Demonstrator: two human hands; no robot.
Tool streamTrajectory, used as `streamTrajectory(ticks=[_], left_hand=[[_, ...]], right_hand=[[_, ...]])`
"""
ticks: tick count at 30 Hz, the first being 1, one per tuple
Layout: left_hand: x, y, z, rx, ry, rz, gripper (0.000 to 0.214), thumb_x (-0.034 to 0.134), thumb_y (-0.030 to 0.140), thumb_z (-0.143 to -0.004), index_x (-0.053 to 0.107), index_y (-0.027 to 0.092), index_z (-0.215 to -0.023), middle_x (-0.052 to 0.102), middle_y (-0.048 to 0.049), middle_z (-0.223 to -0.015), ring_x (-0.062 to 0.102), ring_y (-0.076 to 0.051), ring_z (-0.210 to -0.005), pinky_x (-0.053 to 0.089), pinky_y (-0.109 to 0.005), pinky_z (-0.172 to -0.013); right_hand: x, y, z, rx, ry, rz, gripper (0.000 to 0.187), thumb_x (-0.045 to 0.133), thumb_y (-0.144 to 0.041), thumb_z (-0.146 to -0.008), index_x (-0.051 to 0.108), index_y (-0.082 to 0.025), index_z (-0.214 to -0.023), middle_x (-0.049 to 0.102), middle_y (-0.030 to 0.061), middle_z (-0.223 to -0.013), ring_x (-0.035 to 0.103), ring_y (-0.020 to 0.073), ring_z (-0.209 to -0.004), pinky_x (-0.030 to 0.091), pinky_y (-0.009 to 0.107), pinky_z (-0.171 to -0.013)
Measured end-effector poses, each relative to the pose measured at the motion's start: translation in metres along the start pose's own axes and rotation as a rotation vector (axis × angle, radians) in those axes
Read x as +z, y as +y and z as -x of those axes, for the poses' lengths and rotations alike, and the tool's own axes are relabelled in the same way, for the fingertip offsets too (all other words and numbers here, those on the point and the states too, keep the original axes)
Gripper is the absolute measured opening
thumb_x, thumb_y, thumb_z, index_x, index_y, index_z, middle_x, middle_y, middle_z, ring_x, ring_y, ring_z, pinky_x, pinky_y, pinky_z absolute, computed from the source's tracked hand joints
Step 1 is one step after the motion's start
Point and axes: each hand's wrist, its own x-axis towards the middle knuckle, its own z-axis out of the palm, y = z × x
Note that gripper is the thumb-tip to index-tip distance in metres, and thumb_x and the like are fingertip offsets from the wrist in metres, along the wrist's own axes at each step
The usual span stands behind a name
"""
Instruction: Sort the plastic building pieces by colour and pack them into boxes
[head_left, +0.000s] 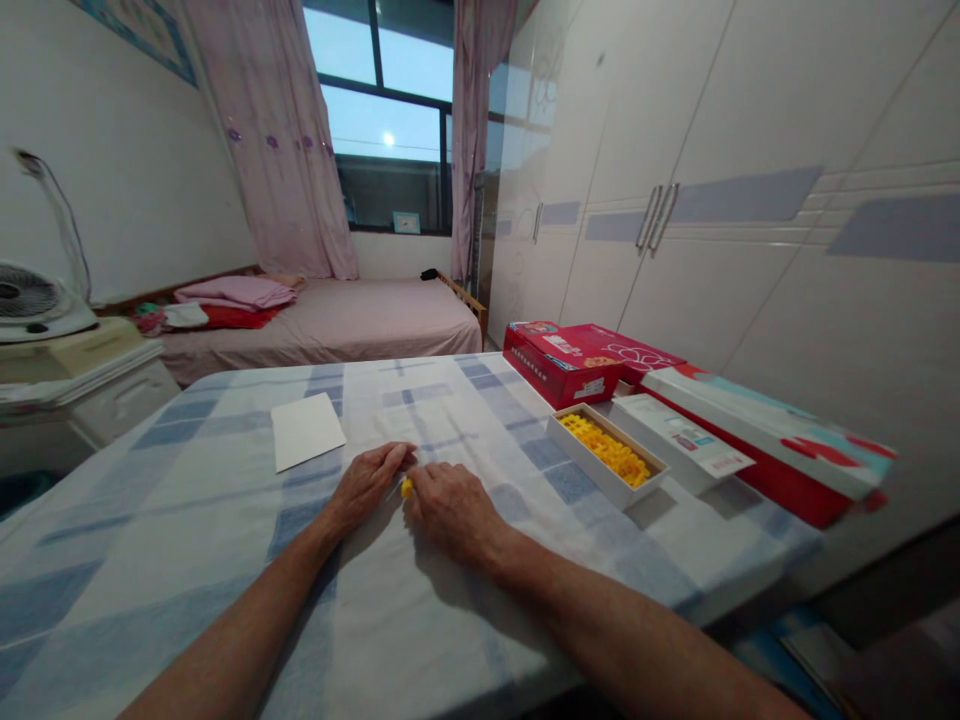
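Observation:
My right hand (454, 508) rests over the middle of the table, its fingers curled in a pinch. A small yellow piece (407, 487) shows at its fingertips. Just left of it, my left hand (373, 477) is closed, thumb and fingers drawn together with their tips close to the right hand. Whatever lies between the left fingers is hidden. To the right stands an open white box (619, 493) holding many yellow pieces (606, 447), which look like small plastic parts. A white rectangular card or lid (307, 432) lies flat beyond my left hand.
A blue-and-white checked cloth (187, 520) covers the table. At the right edge sit a red box (562, 365), a white printed carton (686, 440) and a long red-and-white box (772, 430). Behind are a bed (375, 315) and wardrobe (690, 290); a fan (37, 300) stands left.

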Motion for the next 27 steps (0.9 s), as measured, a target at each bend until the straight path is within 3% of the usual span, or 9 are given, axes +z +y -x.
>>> streamTrajectory(ticks=[4,7,11,15,18,21,27], left_hand=[[-0.001,0.002,0.001,0.007,-0.005,-0.009,0.052,0.041,0.058,-0.085,0.069,0.015,-0.097,0.072,-0.0062,-0.089,0.064,-0.023,-0.09,0.047,-0.033,-0.085],[0.0,0.002,0.001,-0.018,-0.006,0.02,0.055,0.041,0.06,-0.084,0.069,0.014,-0.097,0.072,-0.0083,-0.09,0.065,-0.023,-0.087,0.049,-0.033,-0.082],[0.001,0.0,0.001,-0.063,0.002,0.089,0.059,0.042,0.063,-0.081,0.068,0.013,-0.099,0.072,-0.0105,-0.091,0.066,-0.023,-0.084,0.05,-0.034,-0.079],[0.001,-0.004,0.0,-0.058,0.005,0.098,0.058,0.044,0.064,-0.08,0.069,0.014,-0.096,0.072,-0.0106,-0.091,0.066,-0.023,-0.084,0.05,-0.034,-0.079],[0.001,-0.006,-0.001,-0.062,0.001,0.084,0.057,0.043,0.063,-0.081,0.069,0.015,-0.097,0.072,-0.0104,-0.092,0.066,-0.023,-0.086,0.05,-0.035,-0.08],[0.0,-0.005,-0.001,-0.065,-0.012,0.067,0.057,0.042,0.063,-0.082,0.068,0.015,-0.099,0.072,-0.0107,-0.094,0.066,-0.023,-0.088,0.049,-0.035,-0.082],[-0.001,-0.002,0.001,-0.073,-0.014,0.074,0.058,0.042,0.064,-0.081,0.067,0.014,-0.099,0.072,-0.0111,-0.094,0.066,-0.024,-0.088,0.05,-0.035,-0.081]], right_hand=[[0.004,0.003,-0.003,0.063,0.023,-0.017,0.021,0.043,-0.017,-0.09,0.053,-0.014,-0.108,0.063,0.0093,-0.096,0.058,0.0205,-0.089,0.048,0.033,-0.076],[-0.008,0.024,-0.004,0.159,0.078,-0.142,0.03,0.041,-0.015,-0.09,0.052,-0.015,-0.118,0.064,0.0093,-0.106,0.06,0.0179,-0.096,0.048,0.03,-0.082],[-0.055,0.09,0.011,0.393,0.229,-0.241,0.035,0.034,-0.019,-0.093,0.053,-0.014,-0.123,0.062,0.0098,-0.12,0.058,0.0163,-0.107,0.043,0.027,-0.092],[-0.095,0.165,0.04,0.632,0.175,-0.044,0.036,0.033,-0.021,-0.093,0.06,-0.013,-0.116,0.067,0.0119,-0.11,0.063,0.0198,-0.094,0.044,0.028,-0.083],[-0.097,0.202,0.059,0.664,0.062,0.072,0.036,0.034,-0.02,-0.091,0.062,-0.012,-0.112,0.067,0.0119,-0.11,0.063,0.0198,-0.094,0.043,0.027,-0.081],[-0.089,0.217,0.071,0.661,-0.014,0.072,0.035,0.035,-0.023,-0.092,0.066,-0.015,-0.105,0.069,0.0098,-0.104,0.062,0.0186,-0.093,0.042,0.026,-0.081],[-0.091,0.226,0.087,0.587,0.142,0.144,0.033,0.037,-0.02,-0.089,0.069,-0.013,-0.097,0.067,0.013,-0.107,0.058,0.0208,-0.102,0.041,0.031,-0.089]])
